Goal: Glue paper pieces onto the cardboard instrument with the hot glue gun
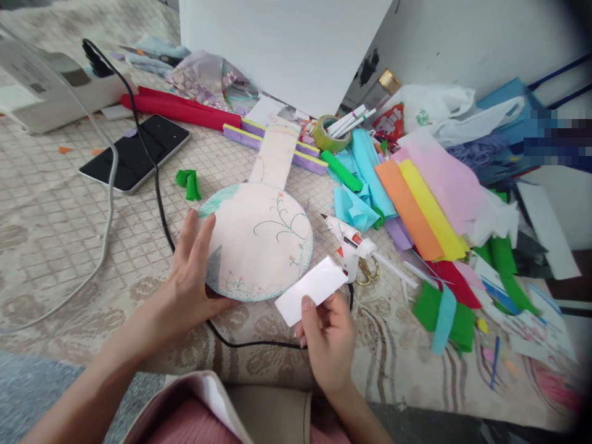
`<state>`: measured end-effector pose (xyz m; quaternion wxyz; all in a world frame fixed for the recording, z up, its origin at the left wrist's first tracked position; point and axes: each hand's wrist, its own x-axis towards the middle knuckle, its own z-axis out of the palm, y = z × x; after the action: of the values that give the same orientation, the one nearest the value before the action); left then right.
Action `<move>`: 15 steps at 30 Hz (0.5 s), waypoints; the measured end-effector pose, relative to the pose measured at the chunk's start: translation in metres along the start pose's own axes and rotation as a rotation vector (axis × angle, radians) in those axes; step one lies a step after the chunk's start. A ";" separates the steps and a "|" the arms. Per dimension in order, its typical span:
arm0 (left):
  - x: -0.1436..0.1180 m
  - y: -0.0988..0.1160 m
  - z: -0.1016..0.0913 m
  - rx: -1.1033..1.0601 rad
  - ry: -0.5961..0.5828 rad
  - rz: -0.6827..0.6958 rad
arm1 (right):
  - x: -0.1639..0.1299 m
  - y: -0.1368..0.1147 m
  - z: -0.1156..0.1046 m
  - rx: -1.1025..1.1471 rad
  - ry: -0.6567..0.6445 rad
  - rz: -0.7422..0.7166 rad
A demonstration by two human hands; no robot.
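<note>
Patterned cloth surface, cluttered. Left hand (192,271) spread flat on fan (259,243); right hand (328,336) pinching white card (311,290). Glue gun (349,243) just beside: nozzle burn risk, cord snag.

A patterned beige cloth (55,228) covers what may be the floor. On it lie a black phone (136,153), a white glue gun (350,242), a tape roll (329,134) and coloured paper sheets (430,203).
</note>
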<state>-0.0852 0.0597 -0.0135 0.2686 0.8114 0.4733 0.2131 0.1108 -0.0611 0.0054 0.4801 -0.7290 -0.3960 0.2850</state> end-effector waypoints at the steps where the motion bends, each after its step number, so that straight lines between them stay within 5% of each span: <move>1: 0.000 0.000 0.000 0.000 -0.003 -0.003 | 0.000 0.001 -0.001 0.007 0.018 0.000; 5: 0.000 -0.001 0.001 0.000 -0.016 -0.016 | 0.009 0.008 -0.012 -0.076 0.137 -0.028; 15: -0.001 -0.001 -0.001 0.033 -0.033 0.000 | 0.028 0.015 -0.013 -0.181 0.102 -0.089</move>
<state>-0.0867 0.0596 -0.0131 0.2632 0.8190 0.4723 0.1918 0.1400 -0.0465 -0.0044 0.4439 -0.7648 -0.4270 0.1888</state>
